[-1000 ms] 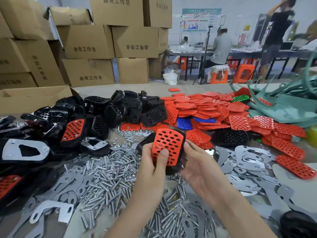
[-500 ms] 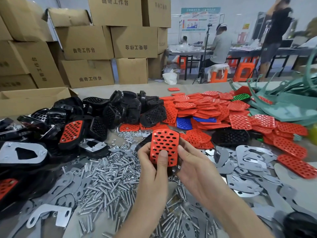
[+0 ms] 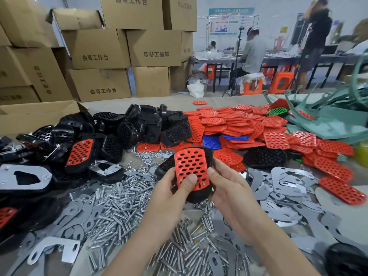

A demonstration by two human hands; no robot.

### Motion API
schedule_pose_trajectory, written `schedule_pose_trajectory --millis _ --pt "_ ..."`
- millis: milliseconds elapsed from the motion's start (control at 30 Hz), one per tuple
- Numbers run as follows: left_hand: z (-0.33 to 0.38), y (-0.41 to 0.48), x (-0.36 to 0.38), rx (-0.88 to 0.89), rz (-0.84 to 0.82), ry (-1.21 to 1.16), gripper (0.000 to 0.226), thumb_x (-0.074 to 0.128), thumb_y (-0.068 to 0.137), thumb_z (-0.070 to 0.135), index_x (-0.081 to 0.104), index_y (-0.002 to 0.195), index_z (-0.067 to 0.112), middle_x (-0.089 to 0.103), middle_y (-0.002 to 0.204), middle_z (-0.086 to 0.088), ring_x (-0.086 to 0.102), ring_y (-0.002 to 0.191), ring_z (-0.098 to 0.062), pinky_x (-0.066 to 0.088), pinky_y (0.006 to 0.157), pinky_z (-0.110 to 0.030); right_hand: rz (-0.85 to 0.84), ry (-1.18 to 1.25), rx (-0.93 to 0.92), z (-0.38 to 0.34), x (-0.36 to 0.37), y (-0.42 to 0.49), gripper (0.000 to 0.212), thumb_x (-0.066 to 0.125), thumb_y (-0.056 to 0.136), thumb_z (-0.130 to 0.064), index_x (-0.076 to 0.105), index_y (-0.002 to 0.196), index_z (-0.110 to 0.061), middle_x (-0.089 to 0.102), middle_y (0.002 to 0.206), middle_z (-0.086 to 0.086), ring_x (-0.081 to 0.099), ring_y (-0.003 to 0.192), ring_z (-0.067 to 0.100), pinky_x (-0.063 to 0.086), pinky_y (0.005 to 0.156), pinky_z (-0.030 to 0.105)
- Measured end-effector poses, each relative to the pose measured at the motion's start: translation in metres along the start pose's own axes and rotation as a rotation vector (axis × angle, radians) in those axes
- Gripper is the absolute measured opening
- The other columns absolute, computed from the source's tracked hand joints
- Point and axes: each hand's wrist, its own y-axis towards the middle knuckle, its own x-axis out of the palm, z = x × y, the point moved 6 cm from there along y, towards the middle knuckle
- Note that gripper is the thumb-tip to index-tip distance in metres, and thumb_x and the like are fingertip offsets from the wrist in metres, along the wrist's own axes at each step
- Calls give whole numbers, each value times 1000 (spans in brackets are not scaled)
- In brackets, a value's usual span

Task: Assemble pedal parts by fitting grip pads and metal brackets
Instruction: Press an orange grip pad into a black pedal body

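Note:
Both my hands hold one black pedal body above the table, with a red perforated grip pad lying on its top face. My left hand grips its left side, thumb pressed on the pad's lower edge. My right hand grips the right side, thumb against the pad's right edge. A small screw head shows in the pad's lower right corner. The pedal's underside is hidden.
Loose bolts and nuts lie under my hands. Flat metal brackets spread to the right, black pedal bodies left, red grip pads behind. Cardboard boxes stack at the back left; people work at far tables.
The pedal with its red pad has tilted more upright and come slightly nearer. Both thumbs have shifted along the pad's lower edges.

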Motion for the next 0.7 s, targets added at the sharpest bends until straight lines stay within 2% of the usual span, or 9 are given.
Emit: schedule_pose_trajectory --millis 67,167,333,467,567,700 --pt "1 0 -3 8 26 4 35 64 82 51 67 111 32 77 101 15 72 95 -1 52 74 -9 -6 -14 27 1 0 0 41 55 95 -20 65 134 -13 73 128 13 70 119 28 61 93 38" --pt "1 1 -5 8 40 5 44 66 77 53 66 112 28 77 98 14 73 91 -2 52 71 -9 -36 -69 32 1 3 -1 42 56 95 -19 62 137 -14 73 129 11 69 121 27 61 91 35" --pt "-4 5 -6 -31 30 -14 47 71 73 50 63 113 26 76 96 11 74 87 -5 55 66 -13 -64 -122 51 5 2 -1 47 54 97 -2 53 144 -10 72 129 14 69 120 29 59 95 36" --pt "-5 6 -7 -50 12 29 45 71 71 50 63 111 30 77 101 9 74 93 -8 57 74 -20 -76 -77 100 8 -3 2 54 47 95 16 53 143 -6 71 127 20 69 119 33 59 93 37" --pt "-3 5 -6 -24 21 72 44 67 72 54 62 110 32 75 101 17 72 95 -2 54 77 -17 -53 -47 98 7 -5 3 62 56 80 7 57 140 -7 71 127 21 65 124 38 54 102 43" --pt "-2 3 -6 -12 49 42 44 63 77 56 64 112 30 76 101 15 72 94 -3 55 75 -18 -22 -86 77 7 -5 3 49 53 94 11 60 137 -9 74 124 13 71 117 28 60 91 34"
